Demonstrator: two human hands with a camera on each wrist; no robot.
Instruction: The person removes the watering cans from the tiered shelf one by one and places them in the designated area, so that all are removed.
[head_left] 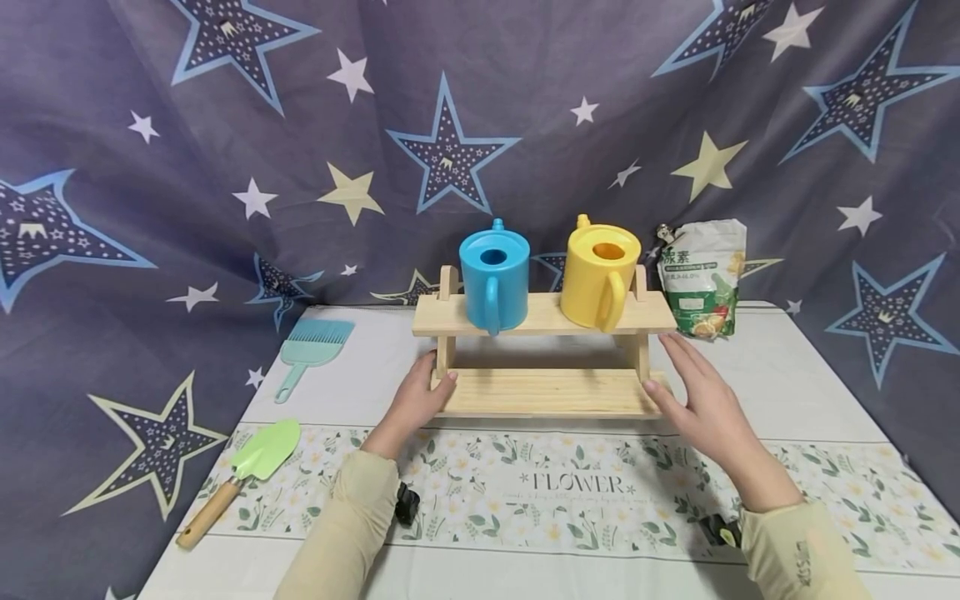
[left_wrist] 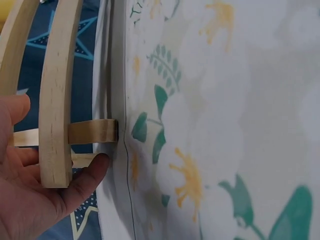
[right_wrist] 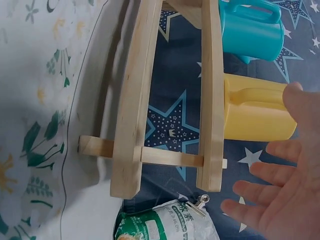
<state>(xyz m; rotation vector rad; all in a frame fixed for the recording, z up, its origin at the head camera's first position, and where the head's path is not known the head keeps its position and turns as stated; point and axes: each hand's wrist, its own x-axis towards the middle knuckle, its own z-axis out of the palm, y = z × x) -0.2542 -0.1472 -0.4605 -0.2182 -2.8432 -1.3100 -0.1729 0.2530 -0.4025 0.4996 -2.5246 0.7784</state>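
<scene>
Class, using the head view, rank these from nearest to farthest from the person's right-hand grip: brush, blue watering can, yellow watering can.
1. Yellow watering can, on the right side of the wooden stand.
2. Blue watering can, left of the yellow one.
3. Brush, at the table's back left.

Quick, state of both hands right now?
Left hand: holding the wooden two-tier shelf by its left end.
Right hand: open, holding nothing, beside the shelf's right end.

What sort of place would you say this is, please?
Likely an indoor tabletop laid out with gardening things: a starry cloth hangs behind, a trowel lies on the table, and a wooden rack holds watering cans.
</scene>
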